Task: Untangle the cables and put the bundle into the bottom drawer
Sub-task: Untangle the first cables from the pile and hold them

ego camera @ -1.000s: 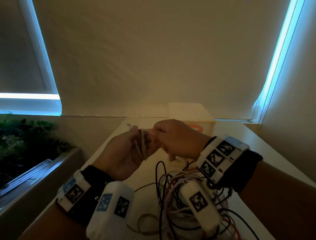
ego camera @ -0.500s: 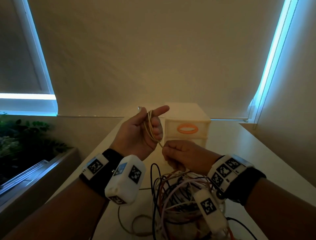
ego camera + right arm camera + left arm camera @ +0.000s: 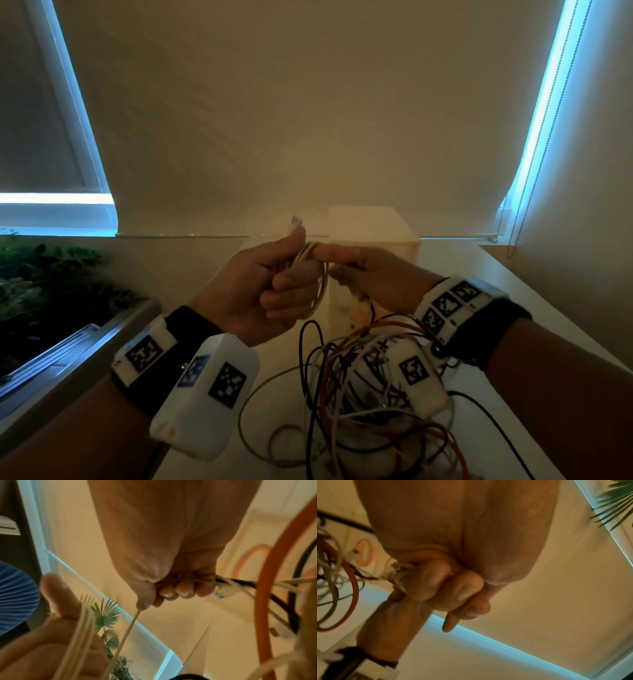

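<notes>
A white cable [image 3: 317,274] is coiled in loops round my left hand [image 3: 301,263], with the thumb pressing the loops and the plug end [image 3: 297,221] sticking up above it. The index finger points right. In the left wrist view the other fingers [image 3: 443,586] curl over the loops [image 3: 399,572]. My right hand [image 3: 346,274] is against the left, its fingers [image 3: 178,592] curled round the same cable [image 3: 188,580]. Below the hands lies the tangle [image 3: 370,394] of black, white and orange cables. The white drawer unit [image 3: 373,229] stands behind the hands, its drawers mostly hidden.
The cream table [image 3: 281,411] runs forward to a drawn blind [image 3: 308,120]. At the left are a metal ledge [image 3: 68,349] and plants [image 3: 41,274]. A bead chain [image 3: 517,212] hangs at the right wall. An orange cable loop [image 3: 274,574] passes close to my right wrist.
My right hand has risen from below up to the left hand, bringing the cable with it. The left hand has turned and dropped slightly, its thumb now on top of the loops.
</notes>
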`<state>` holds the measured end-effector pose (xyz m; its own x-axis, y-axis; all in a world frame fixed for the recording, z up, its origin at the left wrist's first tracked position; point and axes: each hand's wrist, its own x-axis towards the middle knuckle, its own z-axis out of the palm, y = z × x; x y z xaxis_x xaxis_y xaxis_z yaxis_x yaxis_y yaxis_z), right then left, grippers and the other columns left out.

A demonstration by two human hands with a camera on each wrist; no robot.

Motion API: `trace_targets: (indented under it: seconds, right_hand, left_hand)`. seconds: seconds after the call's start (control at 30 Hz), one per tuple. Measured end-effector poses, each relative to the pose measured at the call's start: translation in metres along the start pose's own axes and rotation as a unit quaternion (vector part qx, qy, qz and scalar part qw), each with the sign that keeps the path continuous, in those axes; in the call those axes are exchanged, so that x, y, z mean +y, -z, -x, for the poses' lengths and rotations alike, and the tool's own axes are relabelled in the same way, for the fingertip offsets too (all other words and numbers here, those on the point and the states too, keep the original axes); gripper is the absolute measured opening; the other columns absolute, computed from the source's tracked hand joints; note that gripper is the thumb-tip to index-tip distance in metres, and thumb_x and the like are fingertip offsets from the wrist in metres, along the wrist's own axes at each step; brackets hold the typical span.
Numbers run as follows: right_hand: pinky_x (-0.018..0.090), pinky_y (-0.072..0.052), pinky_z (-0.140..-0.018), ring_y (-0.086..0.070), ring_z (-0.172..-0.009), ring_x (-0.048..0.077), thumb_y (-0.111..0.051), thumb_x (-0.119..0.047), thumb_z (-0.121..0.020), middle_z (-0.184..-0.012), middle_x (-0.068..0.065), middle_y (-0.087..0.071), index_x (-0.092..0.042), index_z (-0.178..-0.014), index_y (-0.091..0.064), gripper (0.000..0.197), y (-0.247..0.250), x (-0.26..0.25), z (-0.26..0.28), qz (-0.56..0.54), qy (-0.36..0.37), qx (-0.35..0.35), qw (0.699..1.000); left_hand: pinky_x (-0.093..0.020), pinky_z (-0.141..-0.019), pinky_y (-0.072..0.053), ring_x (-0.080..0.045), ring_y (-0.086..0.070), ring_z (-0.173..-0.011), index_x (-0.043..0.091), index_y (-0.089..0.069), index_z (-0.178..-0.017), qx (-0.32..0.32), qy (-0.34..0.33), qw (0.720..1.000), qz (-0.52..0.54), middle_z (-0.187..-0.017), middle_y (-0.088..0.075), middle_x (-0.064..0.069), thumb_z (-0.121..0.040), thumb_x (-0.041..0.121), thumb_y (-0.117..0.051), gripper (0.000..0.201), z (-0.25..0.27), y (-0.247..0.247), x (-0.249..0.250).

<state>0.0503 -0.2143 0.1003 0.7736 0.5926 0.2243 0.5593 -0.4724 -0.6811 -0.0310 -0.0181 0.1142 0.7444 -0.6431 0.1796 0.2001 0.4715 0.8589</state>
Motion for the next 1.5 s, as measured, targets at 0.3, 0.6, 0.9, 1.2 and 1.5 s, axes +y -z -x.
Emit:
trace_targets:
  seconds: [0.3, 0.6, 0.9, 1.2, 1.5]
  right_hand:
    - [0.034, -0.061, -0.069, -0.07, -0.066, 0.015, -0.063, -0.04, -0.094, -0.075, -0.007, -0.066, -0.012, -0.086, -0.068, 0.03, 0.019, -0.026, -0.01, 0.051, -0.006, -0.02, 0.998]
    - [0.036, -0.057, -0.061, -0.05, -0.046, 0.01, -0.049, -0.032, -0.101, -0.058, -0.004, -0.051, -0.013, -0.079, -0.06, 0.031, -0.006, -0.021, -0.004, -0.077, -0.04, -0.034, 0.996]
    - [0.023, -0.024, -0.045, -0.028, -0.044, 0.01, -0.04, -0.022, -0.106, -0.055, 0.001, -0.034, -0.009, -0.082, -0.051, 0.029, -0.03, -0.003, 0.011, -0.228, -0.042, -0.07, 0.97]
    - [0.025, -0.034, -0.05, -0.038, -0.05, 0.009, -0.046, -0.029, -0.104, -0.055, -0.011, -0.045, -0.02, -0.08, -0.058, 0.028, -0.028, -0.012, 0.027, -0.084, 0.003, -0.12, 0.989]
    - [0.021, -0.048, -0.07, -0.056, -0.075, 0.006, -0.051, -0.028, -0.101, -0.081, -0.006, -0.061, -0.025, -0.082, -0.061, 0.022, -0.006, -0.024, 0.076, 0.06, 0.068, -0.076, 0.993]
  left_hand:
    - [-0.02, -0.041, -0.038, -0.016, -0.057, -0.047, -0.005, -0.064, -0.123, 0.21, 0.061, 0.951, -0.217, -0.093, -0.073, -0.025, -0.1, 0.041, -0.041, 0.056, 0.002, 0.006, -0.02]
    - [-0.022, -0.051, -0.054, -0.017, -0.067, -0.062, -0.005, -0.056, -0.128, 0.395, -0.078, 0.913, -0.059, -0.089, -0.076, -0.015, -0.11, 0.036, -0.033, 0.05, -0.013, 0.023, -0.024]
    - [-0.033, -0.076, -0.062, -0.029, -0.076, -0.093, -0.004, -0.061, -0.122, 0.326, -0.172, 0.924, 0.098, -0.099, -0.076, -0.017, -0.11, 0.034, -0.035, 0.048, -0.027, 0.015, -0.023]
    - [-0.021, -0.045, -0.042, -0.007, -0.042, -0.045, 0.002, -0.063, -0.119, 0.204, -0.139, 0.965, 0.09, -0.057, -0.044, 0.007, -0.106, 0.038, -0.035, 0.047, -0.022, 0.012, -0.016]
    - [-0.03, -0.055, -0.052, -0.018, -0.059, -0.055, 0.002, -0.069, -0.094, 0.12, -0.079, 0.989, -0.022, -0.059, -0.052, -0.001, -0.106, 0.037, -0.035, 0.05, -0.01, -0.007, -0.018]
